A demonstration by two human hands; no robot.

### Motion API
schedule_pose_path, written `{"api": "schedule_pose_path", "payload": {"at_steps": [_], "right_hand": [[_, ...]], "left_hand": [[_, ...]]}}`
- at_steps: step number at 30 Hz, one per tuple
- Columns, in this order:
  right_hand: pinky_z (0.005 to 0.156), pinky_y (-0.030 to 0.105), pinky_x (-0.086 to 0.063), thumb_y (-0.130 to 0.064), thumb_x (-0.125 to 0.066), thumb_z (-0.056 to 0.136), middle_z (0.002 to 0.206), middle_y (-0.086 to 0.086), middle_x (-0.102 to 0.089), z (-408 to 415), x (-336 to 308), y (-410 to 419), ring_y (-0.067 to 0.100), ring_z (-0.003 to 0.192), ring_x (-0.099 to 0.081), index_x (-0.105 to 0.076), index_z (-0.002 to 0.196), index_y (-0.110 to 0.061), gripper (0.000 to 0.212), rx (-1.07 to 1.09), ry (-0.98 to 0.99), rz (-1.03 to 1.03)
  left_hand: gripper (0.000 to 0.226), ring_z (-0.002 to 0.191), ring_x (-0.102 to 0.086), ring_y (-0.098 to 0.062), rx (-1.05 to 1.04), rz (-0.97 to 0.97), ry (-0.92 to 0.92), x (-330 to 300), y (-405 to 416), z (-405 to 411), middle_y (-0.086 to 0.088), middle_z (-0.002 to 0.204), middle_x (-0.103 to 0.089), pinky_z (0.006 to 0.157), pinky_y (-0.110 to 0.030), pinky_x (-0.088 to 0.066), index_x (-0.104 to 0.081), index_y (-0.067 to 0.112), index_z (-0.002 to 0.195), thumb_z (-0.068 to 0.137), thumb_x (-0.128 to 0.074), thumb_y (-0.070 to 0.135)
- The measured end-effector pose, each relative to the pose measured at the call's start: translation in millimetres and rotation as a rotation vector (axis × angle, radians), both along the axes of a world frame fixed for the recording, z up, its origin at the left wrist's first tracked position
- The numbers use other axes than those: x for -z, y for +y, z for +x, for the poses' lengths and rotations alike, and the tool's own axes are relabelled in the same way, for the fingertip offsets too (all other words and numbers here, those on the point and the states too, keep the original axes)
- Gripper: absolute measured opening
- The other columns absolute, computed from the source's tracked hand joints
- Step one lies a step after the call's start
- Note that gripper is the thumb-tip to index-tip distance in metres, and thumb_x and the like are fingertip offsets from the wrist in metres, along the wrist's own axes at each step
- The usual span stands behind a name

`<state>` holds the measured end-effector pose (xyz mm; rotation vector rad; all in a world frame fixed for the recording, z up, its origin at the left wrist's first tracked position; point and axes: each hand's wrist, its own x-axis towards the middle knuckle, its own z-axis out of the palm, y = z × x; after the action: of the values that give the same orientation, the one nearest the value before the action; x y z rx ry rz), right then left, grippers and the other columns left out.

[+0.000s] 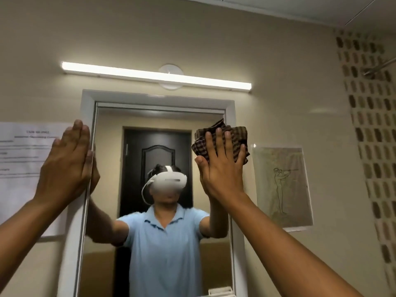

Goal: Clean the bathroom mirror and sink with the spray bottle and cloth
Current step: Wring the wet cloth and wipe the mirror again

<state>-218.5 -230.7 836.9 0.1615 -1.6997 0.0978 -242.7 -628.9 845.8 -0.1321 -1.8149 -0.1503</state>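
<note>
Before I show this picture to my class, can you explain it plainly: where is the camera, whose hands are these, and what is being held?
The camera sits on the person's head, so you look out along their own arms. There is no machine, only two bare hands. The left hand lies flat with straight fingers on the left edge of the mirror. The right hand presses a brown checked cloth flat against the glass near its upper right corner. The mirror reflects the person wearing a white headset. A strip light glows above, and paper sheets hang on the wall at both sides. No spray bottle or sink shows.
</note>
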Motion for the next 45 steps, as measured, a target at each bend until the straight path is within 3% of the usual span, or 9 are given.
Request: {"api": "schedule_pose_path", "payload": {"at_steps": [1, 4, 6, 8, 12, 26, 30, 35, 45], "right_hand": [[0.119, 0.062, -0.001, -0.055, -0.022, 0.102, 0.167, 0.003, 0.005, 3, 11, 0, 0.023, 0.153, 0.009, -0.002, 0.159, -0.027, 0.066, 0.0, -0.009, 0.007], [0.119, 0.063, -0.001, -0.055, -0.028, 0.102, 0.167, 0.005, 0.007, 7, 50, 1, 0.025, 0.153, 0.008, -0.001, 0.159, -0.024, 0.069, 0.008, -0.051, 0.025], [0.118, 0.063, -0.003, -0.055, -0.029, 0.102, 0.167, 0.006, 0.007, 10, 83, 2, 0.027, 0.153, 0.006, -0.001, 0.159, -0.022, 0.071, 0.007, -0.078, 0.032], [0.118, 0.065, -0.007, -0.054, -0.031, 0.103, 0.167, 0.007, 0.006, 10, 114, 2, 0.028, 0.153, 0.003, -0.003, 0.159, -0.021, 0.071, 0.007, -0.096, 0.036], [0.114, 0.067, -0.015, -0.053, -0.033, 0.102, 0.167, 0.009, -0.002, 11, 143, 3, 0.029, 0.153, -0.003, -0.005, 0.159, -0.021, 0.071, 0.018, -0.123, 0.056], [0.116, 0.068, 0.002, -0.058, -0.007, 0.099, 0.165, 0.004, 0.017, 6, -57, -60, 0.028, 0.151, 0.017, 0.012, 0.157, -0.027, 0.068, -0.092, -0.08, -0.097], [0.117, 0.067, 0.002, -0.058, -0.006, 0.097, 0.165, 0.004, 0.017, 7, -60, -98, 0.03, 0.151, 0.016, 0.011, 0.157, -0.026, 0.071, -0.113, -0.05, -0.138], [0.116, 0.065, 0.01, -0.055, -0.008, 0.1, 0.162, 0.004, 0.025, 11, -61, -168, 0.026, 0.149, 0.024, 0.016, 0.155, -0.027, 0.066, -0.146, -0.047, 0.126], [0.117, 0.063, 0.009, -0.055, -0.013, 0.101, 0.167, 0.006, 0.007, 8, -55, -242, 0.028, 0.153, 0.01, 0.0, 0.159, -0.021, 0.068, -0.168, 0.017, 0.256]], "left_hand": [[0.059, 0.154, -0.009, -0.024, 0.071, -0.022, 0.16, 6, 20, 19, -0.006, 0.167, -0.005, 0.124, -0.049, -0.009, -0.009, 0.016, 0.159, 0.102, -0.009, 0.031], [0.06, 0.153, -0.007, -0.03, 0.071, -0.079, 0.191, 17, 44, 47, -0.019, 0.164, -0.012, 0.122, -0.029, 0.005, -0.013, 0.008, 0.157, 0.101, -0.024, 0.025], [0.061, 0.153, -0.01, -0.035, 0.022, -0.055, 0.118, 28, 29, 28, -0.019, 0.164, -0.011, 0.124, -0.034, 0.003, -0.01, 0.009, 0.158, 0.101, -0.027, 0.02], [0.063, 0.154, -0.007, -0.027, 0.034, 0.031, 0.078, 38, 28, 24, -0.005, 0.167, -0.003, 0.123, -0.052, -0.013, -0.005, 0.018, 0.159, 0.099, -0.023, 0.024], [0.066, 0.154, -0.004, -0.02, 0.022, -0.046, 0.073, 51, 38, 49, 0.004, 0.167, 0.002, 0.125, -0.046, -0.009, -0.002, 0.023, 0.159, 0.097, -0.024, 0.028], [0.063, 0.154, -0.001, -0.018, 0.009, -0.111, 0.046, 53, 31, 59, -0.001, 0.167, -0.002, 0.122, -0.053, -0.017, -0.007, 0.017, 0.159, 0.101, -0.025, 0.033], [0.061, 0.154, -0.004, -0.019, 0.032, -0.138, 0.076, 52, 29, 55, -0.001, 0.167, -0.004, 0.122, -0.052, -0.018, -0.008, 0.016, 0.159, 0.102, -0.025, 0.031], [0.061, 0.154, -0.004, -0.018, 0.084, -0.151, 0.096, 54, 25, 51, -0.001, 0.168, -0.002, 0.122, -0.048, -0.016, -0.007, 0.017, 0.159, 0.103, -0.026, 0.029], [0.061, 0.154, -0.003, -0.016, 0.204, -0.136, 0.094, 53, 23, 50, -0.004, 0.167, -0.003, 0.124, -0.049, -0.016, -0.008, 0.014, 0.158, 0.104, -0.032, 0.023]]}}
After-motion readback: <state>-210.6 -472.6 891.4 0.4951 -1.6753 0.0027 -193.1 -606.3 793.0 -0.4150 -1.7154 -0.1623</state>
